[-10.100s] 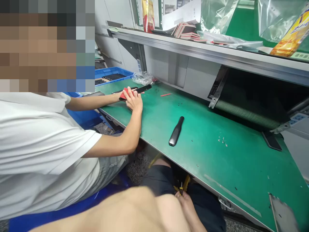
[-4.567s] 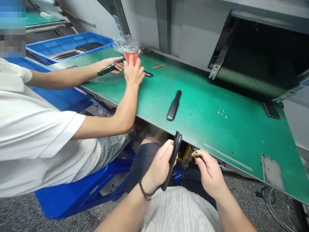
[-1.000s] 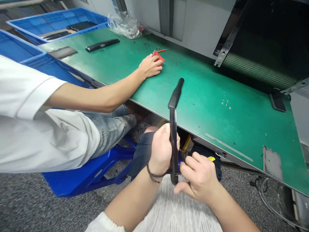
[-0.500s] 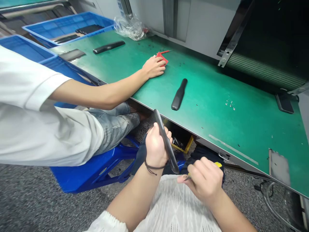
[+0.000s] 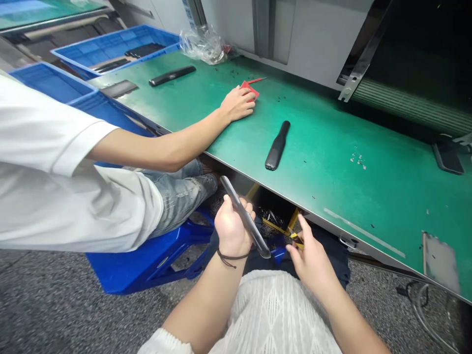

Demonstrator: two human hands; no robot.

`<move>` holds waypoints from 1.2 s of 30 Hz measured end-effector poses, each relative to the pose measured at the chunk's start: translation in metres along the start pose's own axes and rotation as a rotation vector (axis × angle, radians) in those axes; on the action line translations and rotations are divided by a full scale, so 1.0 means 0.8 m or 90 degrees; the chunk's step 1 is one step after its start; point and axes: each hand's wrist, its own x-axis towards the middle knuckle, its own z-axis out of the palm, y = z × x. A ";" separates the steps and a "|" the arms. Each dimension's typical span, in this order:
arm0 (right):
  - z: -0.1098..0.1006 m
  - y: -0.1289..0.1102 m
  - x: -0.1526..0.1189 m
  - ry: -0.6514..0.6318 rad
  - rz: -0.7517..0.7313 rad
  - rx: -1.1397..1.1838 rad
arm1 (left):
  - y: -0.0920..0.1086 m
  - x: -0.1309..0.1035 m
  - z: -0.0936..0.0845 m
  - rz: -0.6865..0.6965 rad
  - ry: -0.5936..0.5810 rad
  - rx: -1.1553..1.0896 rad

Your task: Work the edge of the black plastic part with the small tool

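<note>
My left hand (image 5: 233,227) is closed around a long black plastic piece (image 5: 245,216), held tilted in front of the bench edge. My right hand (image 5: 311,258) grips a small yellow-handled knife (image 5: 294,235), its index finger stretched forward. The knife is mostly hidden by the fingers, and a short metal tip shows. The two hands are apart, with the blade side facing the plastic piece. On the green bench ahead lies a black paddle-shaped piece (image 5: 277,146).
At left a co-worker's hand (image 5: 238,103) rests on a red pad (image 5: 250,88) on the green bench (image 5: 324,157). Another black piece (image 5: 172,75) lies farther left, near blue crates (image 5: 162,37). A yellow-rimmed bin (image 5: 293,221) stands below the bench. A phone (image 5: 448,156) lies right.
My right hand has turned and moved up and forward, bringing the knife's tip into sight. My left hand has shifted slightly left, tilting the black piece more.
</note>
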 end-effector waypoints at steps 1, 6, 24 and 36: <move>0.000 -0.011 -0.005 -0.022 -0.002 0.109 | -0.001 -0.001 0.000 -0.001 -0.007 -0.007; 0.006 -0.054 -0.014 -0.103 -0.036 0.444 | -0.019 -0.006 -0.004 0.015 -0.080 -0.044; -0.026 -0.041 -0.019 0.102 -0.242 0.212 | -0.002 -0.007 -0.068 0.687 -0.656 0.711; -0.077 -0.032 -0.020 -0.002 -0.324 -0.042 | -0.021 -0.004 -0.071 0.556 -0.668 0.702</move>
